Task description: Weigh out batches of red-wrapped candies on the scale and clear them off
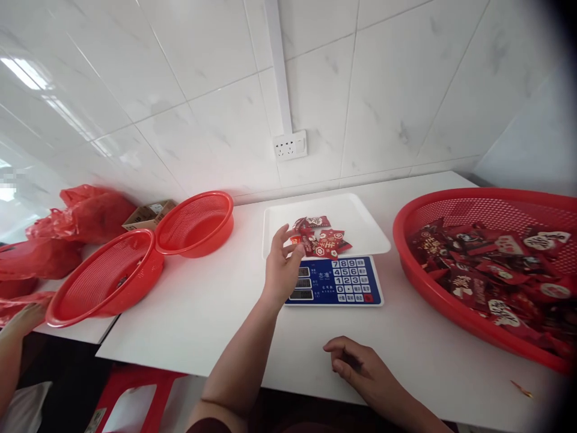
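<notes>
My left hand (283,267) reaches over the near edge of a white scale tray (360,225). Its thumb and fingers are apart beside a small pile of red snack packets (322,240); whether the fingertips touch a packet is hard to tell. Below the tray, the blue keypad panel of the digital scale (333,281) is partly covered by that hand. My right hand (360,368) rests near the table's front edge, fingers loosely curled with a gap to the thumb and nothing visible in them.
A large red basket (433,300) full of similar packets stands at the right. Two red baskets (198,240), red plastic bags (90,213) and a cardboard box (146,215) are at the left. Another person's hand (27,319) touches a bag. A torn scrap (522,390) lies front right.
</notes>
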Action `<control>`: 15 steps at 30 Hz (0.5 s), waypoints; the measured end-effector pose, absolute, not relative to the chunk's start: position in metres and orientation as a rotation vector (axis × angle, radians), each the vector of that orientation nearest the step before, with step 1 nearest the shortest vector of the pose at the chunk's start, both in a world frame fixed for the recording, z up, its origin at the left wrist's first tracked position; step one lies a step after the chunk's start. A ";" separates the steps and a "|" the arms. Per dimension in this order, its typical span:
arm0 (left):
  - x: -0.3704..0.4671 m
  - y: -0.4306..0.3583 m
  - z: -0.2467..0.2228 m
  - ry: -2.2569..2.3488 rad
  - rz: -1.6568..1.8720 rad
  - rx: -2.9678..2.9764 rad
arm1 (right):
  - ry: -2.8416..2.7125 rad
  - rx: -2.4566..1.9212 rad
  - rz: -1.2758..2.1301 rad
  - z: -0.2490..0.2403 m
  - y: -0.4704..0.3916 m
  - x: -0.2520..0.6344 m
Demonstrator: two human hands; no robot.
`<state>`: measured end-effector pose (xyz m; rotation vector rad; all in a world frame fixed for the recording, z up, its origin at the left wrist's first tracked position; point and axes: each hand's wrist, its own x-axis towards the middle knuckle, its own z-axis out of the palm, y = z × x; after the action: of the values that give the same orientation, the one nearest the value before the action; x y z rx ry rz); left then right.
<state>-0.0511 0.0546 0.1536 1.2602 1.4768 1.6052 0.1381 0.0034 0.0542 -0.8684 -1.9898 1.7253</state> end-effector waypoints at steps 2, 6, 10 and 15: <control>-0.050 0.045 0.146 1.573 1.645 1.307 | -1.984 -0.877 1.737 0.054 0.003 0.138; -0.044 0.006 0.120 1.702 1.499 1.450 | -1.993 -0.886 1.753 0.053 0.004 0.138; -0.034 -0.037 0.094 1.652 1.045 1.704 | -2.029 -0.876 1.720 0.054 0.004 0.136; -0.022 -0.060 0.071 1.537 0.927 1.527 | -2.112 -0.877 1.634 0.057 0.003 0.131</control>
<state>-0.0219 -0.0596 0.0713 1.5275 1.5372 0.9270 0.1314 0.0028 0.0567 -0.8772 -2.1118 1.6337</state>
